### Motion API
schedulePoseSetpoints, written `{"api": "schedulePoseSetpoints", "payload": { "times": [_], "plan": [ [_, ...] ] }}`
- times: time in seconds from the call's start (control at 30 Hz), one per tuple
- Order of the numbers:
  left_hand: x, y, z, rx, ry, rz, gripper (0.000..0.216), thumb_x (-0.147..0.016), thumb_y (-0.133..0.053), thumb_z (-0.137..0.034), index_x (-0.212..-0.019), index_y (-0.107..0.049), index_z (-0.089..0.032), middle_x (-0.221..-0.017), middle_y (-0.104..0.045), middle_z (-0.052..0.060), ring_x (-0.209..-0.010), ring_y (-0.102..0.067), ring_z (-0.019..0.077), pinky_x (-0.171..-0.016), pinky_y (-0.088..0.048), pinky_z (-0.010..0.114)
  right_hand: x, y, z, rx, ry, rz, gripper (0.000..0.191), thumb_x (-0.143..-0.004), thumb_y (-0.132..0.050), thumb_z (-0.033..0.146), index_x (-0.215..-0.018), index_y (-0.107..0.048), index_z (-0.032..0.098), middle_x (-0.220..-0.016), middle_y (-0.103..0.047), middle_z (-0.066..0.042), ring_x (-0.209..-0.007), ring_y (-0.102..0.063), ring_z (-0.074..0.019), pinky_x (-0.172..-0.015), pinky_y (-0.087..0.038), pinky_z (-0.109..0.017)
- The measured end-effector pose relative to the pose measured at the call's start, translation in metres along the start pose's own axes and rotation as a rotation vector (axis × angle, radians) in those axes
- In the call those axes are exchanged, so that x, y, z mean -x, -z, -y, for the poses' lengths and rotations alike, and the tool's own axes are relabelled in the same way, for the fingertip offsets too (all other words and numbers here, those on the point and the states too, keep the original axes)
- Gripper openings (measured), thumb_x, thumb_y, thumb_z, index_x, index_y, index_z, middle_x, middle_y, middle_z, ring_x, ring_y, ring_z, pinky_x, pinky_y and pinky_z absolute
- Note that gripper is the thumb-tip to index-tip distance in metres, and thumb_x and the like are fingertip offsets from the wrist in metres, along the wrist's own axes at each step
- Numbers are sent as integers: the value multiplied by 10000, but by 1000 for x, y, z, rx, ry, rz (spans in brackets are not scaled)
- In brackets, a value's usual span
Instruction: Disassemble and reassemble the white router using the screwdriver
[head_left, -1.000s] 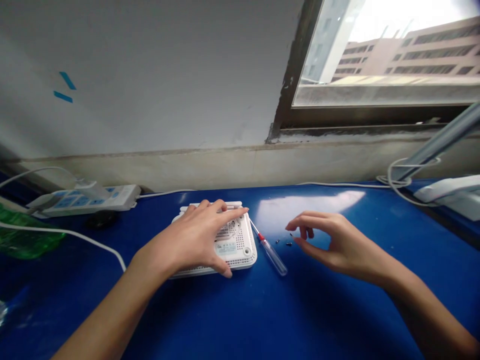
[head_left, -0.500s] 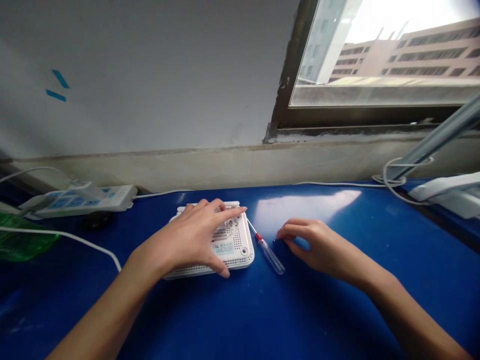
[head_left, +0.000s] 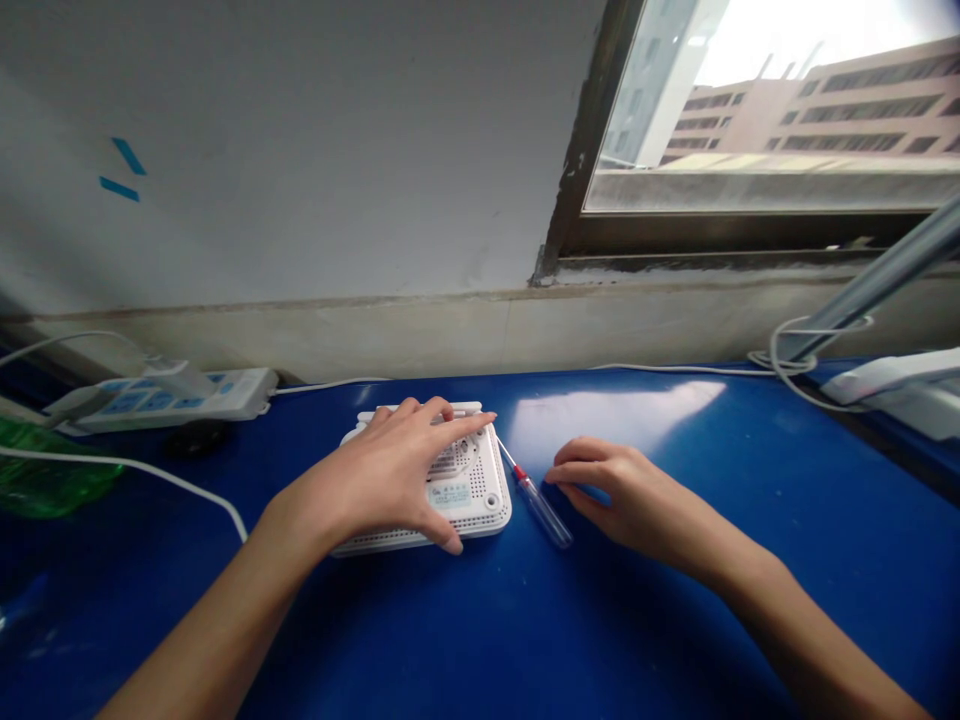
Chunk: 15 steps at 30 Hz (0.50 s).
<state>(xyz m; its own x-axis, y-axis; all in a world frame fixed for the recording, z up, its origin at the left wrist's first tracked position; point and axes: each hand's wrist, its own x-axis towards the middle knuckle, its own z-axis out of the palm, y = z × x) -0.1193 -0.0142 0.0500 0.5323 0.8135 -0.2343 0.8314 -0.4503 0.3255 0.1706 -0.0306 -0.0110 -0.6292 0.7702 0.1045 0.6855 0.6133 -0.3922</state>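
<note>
A white router-like box (head_left: pixel 491 515) with vent holes and a label lies label side up on the blue table. My left hand (head_left: pixel 394 470) rests across it, fingers spread, covering much of its left part. Just right of the box lies a screwdriver (head_left: pixel 544 510) with a clear handle and a red collar, its shaft pointing at the box's edge. My right hand (head_left: pixel 615 490) is low over the table beside the screwdriver, thumb and fingertips pinched together. Whatever is between those fingertips is too small to make out.
At the back left sit a white power strip (head_left: pixel 251 390) with a plug, a black object (head_left: pixel 199 437) and a green plastic item (head_left: pixel 52 480). A white cable (head_left: pixel 180 482) crosses the left side. A metal pole (head_left: pixel 870 285) wrapped with cord stands at right, by a white object (head_left: pixel 907 395).
My right fingertips have moved slightly left toward the screwdriver and closed. A tiny shiny thing seen at their tips before is now hidden. My left hand stays on the box.
</note>
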Motion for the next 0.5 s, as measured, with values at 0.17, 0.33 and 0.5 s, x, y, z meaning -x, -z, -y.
{"api": "schedulePoseSetpoints", "payload": {
  "times": [0.17, 0.33, 0.5],
  "plan": [
    [0, -2, 2, -1, 11, 8, 1207, -576, -925, -540, -1588, -269, -490, -1548, -427, 57, -1345, -435, 397, -1125, -319, 582, 0, 2, -5, 100, 32, -28, 300, -944, -518, 48, -1023, -767, 195, -1008, -708, -86, -868, -669, -209, -757, -531, -339],
    [1, -3, 4, -1, 21, 18, 1215, -574, -914, -574, -1590, -253, -494, -1550, -418, 55, -1369, -405, 414, -1124, -311, 612, 1, 11, -4, 143, 45, -31, 272, -899, -538, 30, -956, -755, 184, -926, -715, -88, -897, -642, -240, -770, -530, -370],
    [0, -3, 5, 7, 3, 10, 1202, -579, -906, -592, -1588, -260, -493, -1540, -428, 47, -1343, -421, 398, -1121, -315, 607, 4, 22, -4, 89, 44, -49, 297, -826, -546, 29, -934, -762, 201, -939, -732, -91, -937, -648, -254, -803, -540, -383]
  ]
}}
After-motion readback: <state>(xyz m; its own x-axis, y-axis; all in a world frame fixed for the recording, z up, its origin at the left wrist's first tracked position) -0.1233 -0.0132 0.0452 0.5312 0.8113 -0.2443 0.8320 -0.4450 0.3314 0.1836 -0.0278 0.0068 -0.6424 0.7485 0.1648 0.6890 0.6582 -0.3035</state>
